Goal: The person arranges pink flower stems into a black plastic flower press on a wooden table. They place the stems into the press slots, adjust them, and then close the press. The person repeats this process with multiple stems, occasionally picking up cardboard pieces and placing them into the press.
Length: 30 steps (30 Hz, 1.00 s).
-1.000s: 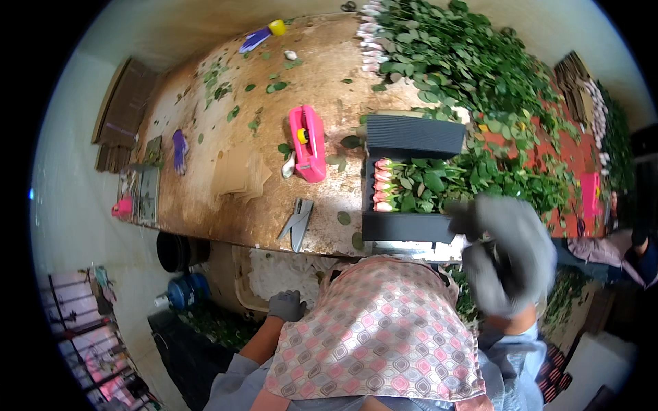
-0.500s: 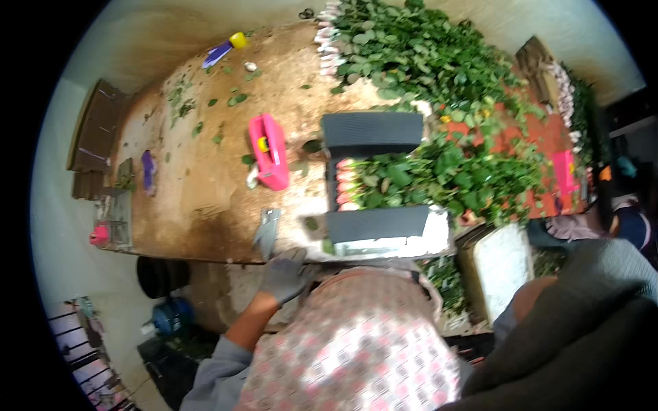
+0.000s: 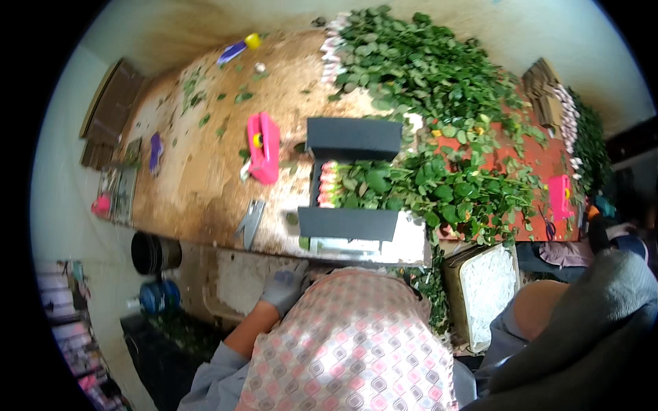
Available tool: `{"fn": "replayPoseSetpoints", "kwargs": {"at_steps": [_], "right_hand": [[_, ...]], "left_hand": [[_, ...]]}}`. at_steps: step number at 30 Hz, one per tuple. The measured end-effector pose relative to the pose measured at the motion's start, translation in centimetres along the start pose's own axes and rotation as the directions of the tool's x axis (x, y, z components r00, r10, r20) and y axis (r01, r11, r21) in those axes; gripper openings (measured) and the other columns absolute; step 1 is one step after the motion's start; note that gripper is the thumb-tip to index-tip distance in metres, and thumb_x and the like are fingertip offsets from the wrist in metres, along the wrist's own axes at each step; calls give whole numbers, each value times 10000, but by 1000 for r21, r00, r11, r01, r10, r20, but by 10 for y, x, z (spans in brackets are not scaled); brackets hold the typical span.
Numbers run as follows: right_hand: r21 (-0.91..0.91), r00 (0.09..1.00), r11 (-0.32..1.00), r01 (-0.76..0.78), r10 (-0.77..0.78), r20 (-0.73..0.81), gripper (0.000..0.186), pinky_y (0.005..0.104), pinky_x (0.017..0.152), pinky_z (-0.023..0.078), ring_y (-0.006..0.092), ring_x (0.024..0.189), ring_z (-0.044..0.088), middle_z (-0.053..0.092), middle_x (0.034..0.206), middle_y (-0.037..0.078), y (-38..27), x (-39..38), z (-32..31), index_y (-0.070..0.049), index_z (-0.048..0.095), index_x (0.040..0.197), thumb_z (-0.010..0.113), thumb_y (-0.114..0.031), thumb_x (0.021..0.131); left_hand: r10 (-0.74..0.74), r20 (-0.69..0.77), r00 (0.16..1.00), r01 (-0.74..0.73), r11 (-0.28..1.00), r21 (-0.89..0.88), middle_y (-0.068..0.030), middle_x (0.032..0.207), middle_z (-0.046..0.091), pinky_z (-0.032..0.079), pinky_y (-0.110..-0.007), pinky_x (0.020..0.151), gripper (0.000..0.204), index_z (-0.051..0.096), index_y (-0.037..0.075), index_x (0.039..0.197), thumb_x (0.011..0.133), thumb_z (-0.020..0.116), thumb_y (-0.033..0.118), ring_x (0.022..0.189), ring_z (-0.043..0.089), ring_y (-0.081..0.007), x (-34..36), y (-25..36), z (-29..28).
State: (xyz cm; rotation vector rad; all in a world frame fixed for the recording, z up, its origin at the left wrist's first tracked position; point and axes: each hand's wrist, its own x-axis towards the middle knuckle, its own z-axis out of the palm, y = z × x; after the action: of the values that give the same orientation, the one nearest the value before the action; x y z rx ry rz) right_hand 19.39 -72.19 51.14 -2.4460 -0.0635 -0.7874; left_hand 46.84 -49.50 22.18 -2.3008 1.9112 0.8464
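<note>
The left hand [image 3: 284, 288], in a grey glove, is hanging beside the table's front edge, nearest the stapler [image 3: 251, 222]. It is showing mainly its back; no held object is visible, and its finger closure cannot be determined. The right hand [image 3: 606, 294], also gloved, is looming close to the camera at lower right; its grasp cannot be determined. The pink roses [image 3: 329, 183] are lying inside the dark box [image 3: 348, 223], heads at the left end, stems and leaves extending rightward.

Caution: the leafy stems are projecting past the box's right end—a passing sleeve could be snagging them and pulling the heads out of line. The box is standing near the front edge, so a bump from the apron [image 3: 349, 335] could be shifting it. A careless left hand could be knocking the stapler off.

The worn brown table [image 3: 199, 164] is carrying scattered leaves and a pink tape dispenser [image 3: 264, 151]; a red surface [image 3: 466, 168] is adjoining at right. Below, black buckets [image 3: 152, 253] and a blue bottle [image 3: 160, 296] are standing left, a bin of white material [image 3: 488, 291] right.
</note>
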Motion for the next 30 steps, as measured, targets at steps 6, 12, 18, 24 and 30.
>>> {"fn": "replayPoseSetpoints", "kwargs": {"at_steps": [6,12,18,24,30], "right_hand": [[71,999,997,29,-28,-20,276,352,671,564,251,788,714,734,956,135,18,-31,-16,-21,716,1032,744,-65,761],[101,998,994,42,-37,-46,279,351,679,565,252,798,716,734,967,139,30,-52,-38,-16,719,1035,743,-59,760],[96,997,995,14,-7,-73,282,351,687,567,253,808,717,734,978,142,25,-72,-50,-11,723,1037,743,-53,758],[138,997,990,39,-28,-78,286,350,695,569,253,818,719,734,989,146,27,-72,-38,-6,726,1039,743,-47,756],[106,990,990,96,-84,-112,289,350,702,571,254,829,721,734,1000,149,23,-68,-48,-1,729,1041,743,-40,754]], "left_hand": [[24,23,999,-24,999,-22,-206,1000,697,519,-500,736,524,522,19,1378,942,546,310,846,676,-381,-22,24,50],[90,-66,994,-81,989,124,-174,858,701,514,-497,684,517,518,27,1384,932,553,275,772,681,-342,-31,49,50],[-143,104,984,130,984,123,-113,855,688,527,-464,699,279,640,120,1082,948,569,353,801,678,-323,-32,78,47],[-43,30,999,36,981,192,-145,937,708,535,-465,616,320,577,61,1180,950,539,281,733,702,-338,-43,79,44],[-12,74,997,-9,962,273,-142,1090,686,544,-462,728,450,530,123,1368,941,544,265,925,701,-325,-26,57,39]]}}
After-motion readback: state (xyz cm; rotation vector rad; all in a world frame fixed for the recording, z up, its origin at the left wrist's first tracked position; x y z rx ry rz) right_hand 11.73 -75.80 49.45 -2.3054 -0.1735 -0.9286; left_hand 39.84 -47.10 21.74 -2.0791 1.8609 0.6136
